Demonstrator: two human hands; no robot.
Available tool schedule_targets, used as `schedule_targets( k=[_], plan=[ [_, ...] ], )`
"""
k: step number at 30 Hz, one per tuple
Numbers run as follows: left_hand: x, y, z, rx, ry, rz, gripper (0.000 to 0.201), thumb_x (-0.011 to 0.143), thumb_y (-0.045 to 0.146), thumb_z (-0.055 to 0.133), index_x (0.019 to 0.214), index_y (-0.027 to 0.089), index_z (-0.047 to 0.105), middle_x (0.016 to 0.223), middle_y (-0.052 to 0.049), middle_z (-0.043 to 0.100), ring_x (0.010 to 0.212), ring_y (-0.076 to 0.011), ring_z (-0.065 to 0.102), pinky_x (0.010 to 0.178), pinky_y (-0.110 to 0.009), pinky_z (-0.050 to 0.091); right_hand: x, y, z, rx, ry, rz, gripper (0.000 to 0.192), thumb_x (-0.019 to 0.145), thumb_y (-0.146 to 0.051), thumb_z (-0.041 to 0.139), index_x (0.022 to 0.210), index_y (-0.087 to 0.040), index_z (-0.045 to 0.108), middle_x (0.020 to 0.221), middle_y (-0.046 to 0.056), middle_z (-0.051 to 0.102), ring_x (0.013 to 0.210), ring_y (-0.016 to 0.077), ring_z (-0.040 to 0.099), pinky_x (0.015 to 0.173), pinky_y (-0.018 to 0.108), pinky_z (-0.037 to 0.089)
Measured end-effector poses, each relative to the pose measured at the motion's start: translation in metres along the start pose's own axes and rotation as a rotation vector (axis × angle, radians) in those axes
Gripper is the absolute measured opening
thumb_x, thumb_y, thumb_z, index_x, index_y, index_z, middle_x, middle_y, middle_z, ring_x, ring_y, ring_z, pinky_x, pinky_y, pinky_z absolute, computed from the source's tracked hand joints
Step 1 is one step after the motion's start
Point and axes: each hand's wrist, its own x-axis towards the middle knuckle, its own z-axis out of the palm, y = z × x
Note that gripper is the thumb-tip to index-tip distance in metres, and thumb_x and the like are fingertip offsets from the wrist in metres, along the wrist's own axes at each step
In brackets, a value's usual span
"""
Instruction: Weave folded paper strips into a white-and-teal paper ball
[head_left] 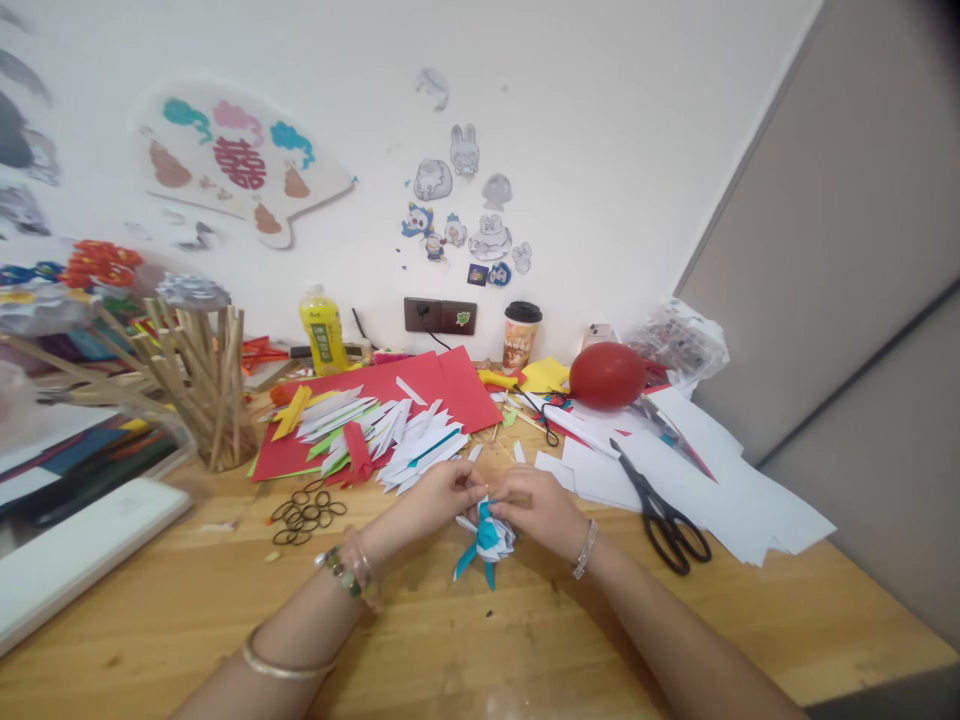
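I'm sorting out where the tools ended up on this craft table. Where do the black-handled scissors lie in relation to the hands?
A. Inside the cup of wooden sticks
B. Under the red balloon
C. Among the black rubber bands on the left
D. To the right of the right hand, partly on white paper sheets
D: the black-handled scissors lie closed on the table, blades over the white paper sheets, just right of the right hand, which with the left hand holds a blue-and-white paper piece.
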Motion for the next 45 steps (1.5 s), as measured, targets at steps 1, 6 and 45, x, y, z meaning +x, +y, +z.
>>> schedule_targets(
  k=[1, 6, 45],
  plan=[
    [0.0, 0.0, 0.0, -0.006, -0.005, -0.001, 0.029, 0.067, 0.043, 0.057, 0.067, 0.015, 0.052, 0.054, 0.002, 0.056, 0.053, -0.0137, 0.056, 0.054, -0.026, 0.047, 0.0, 0.001, 0.0, -0.005, -0.005, -0.016, 0.008, 0.073, -0.018, 0.063, 0.066, -0.017, 0.062, 0.068, 0.0, 0.061, 0.068, 0.0128, 0.054, 0.065, 0.023, 0.038],
    [0.001, -0.001, -0.001, -0.046, -0.021, -0.016, 0.03, 0.066, 0.044, 0.059, 0.067, 0.015, 0.051, 0.055, 0.003, 0.056, 0.052, -0.0126, 0.056, 0.054, -0.026, 0.048, -0.001, 0.002, 0.001, -0.052, -0.002, -0.058, 0.008, 0.076, -0.02, 0.06, 0.068, -0.018, 0.062, 0.069, 0.0, 0.06, 0.068, 0.0132, 0.053, 0.064, 0.024, 0.038],
    [-0.001, -0.002, -0.002, 0.087, -0.011, 0.027, 0.023, 0.07, 0.037, 0.054, 0.071, 0.015, 0.055, 0.06, 0.001, 0.06, 0.057, -0.014, 0.057, 0.054, -0.023, 0.044, -0.003, -0.002, -0.004, 0.017, -0.071, -0.139, 0.013, 0.078, -0.021, 0.056, 0.086, -0.02, 0.066, 0.081, 0.004, 0.066, 0.076, 0.0148, 0.06, 0.07, 0.025, 0.045]
  ],
)
